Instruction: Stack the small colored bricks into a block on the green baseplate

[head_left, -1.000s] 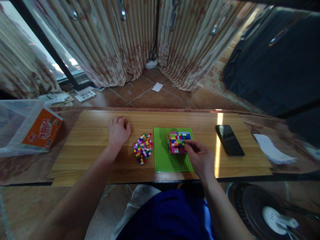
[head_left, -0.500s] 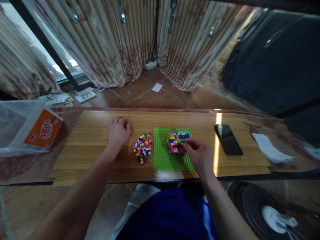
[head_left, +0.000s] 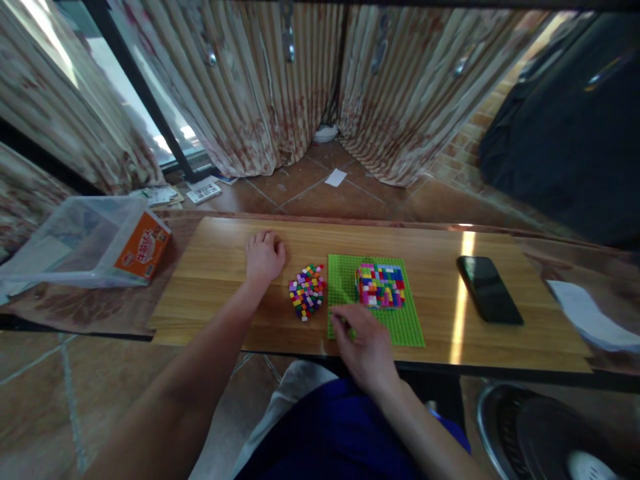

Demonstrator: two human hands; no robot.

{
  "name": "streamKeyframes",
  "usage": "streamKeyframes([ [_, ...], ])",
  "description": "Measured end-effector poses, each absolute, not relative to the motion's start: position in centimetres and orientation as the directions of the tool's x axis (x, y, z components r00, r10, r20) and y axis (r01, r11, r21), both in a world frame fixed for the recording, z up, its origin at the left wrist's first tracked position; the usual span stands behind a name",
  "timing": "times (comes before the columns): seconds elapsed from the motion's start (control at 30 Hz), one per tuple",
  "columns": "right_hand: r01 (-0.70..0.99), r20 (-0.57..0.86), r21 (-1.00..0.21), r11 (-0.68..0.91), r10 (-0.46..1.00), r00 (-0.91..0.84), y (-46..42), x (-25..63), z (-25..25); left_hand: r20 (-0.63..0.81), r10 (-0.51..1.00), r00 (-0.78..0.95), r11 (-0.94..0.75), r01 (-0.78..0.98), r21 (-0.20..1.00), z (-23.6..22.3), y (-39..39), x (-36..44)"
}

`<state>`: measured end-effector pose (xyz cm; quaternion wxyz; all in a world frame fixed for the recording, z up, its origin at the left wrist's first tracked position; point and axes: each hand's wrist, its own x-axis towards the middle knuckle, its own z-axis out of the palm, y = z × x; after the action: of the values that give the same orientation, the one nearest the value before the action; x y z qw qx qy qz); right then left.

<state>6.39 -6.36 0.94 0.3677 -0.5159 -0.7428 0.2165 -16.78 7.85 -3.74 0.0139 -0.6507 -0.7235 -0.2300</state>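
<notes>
My left hand (head_left: 265, 257) rests on the wooden board, fingers loosely bent and thumb apart, holding nothing. Just to its right lies a pile of small multicoloured toy bricks (head_left: 307, 291). A green baseplate (head_left: 341, 273) carries a block built from many coloured bricks (head_left: 381, 285), towards its right side. My right hand (head_left: 365, 340) hovers over the front left part of the baseplate, between the pile and the built block. Its thumb and forefinger point left, slightly apart, and no brick shows between them.
A black phone (head_left: 489, 289) lies on the board at the right, with white paper (head_left: 593, 313) beyond it. A clear plastic bin (head_left: 95, 243) with an orange label stands at the left. A round dark appliance (head_left: 545, 433) sits below the front right edge.
My right hand has left the built block and moved left and towards me, over the baseplate's front. My left hand stays resting on the board. The whole view has shifted.
</notes>
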Motion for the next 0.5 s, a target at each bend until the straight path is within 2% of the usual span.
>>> streamKeyframes([
  [0.1, 0.586, 0.272, -0.686, 0.431, 0.899, -0.343, -7.0, 3.9, -0.5, 0.306, 0.938, -0.162, 0.057, 0.944, 0.325, -3.7, 7.8, -16.8],
  [0.5, 0.75, 0.179, -0.46, 0.476, 0.877, -0.447, -5.5, 1.9, -2.8, 0.317, 0.937, -0.148, 0.038, 0.944, 0.328, -3.9, 7.9, -16.9],
])
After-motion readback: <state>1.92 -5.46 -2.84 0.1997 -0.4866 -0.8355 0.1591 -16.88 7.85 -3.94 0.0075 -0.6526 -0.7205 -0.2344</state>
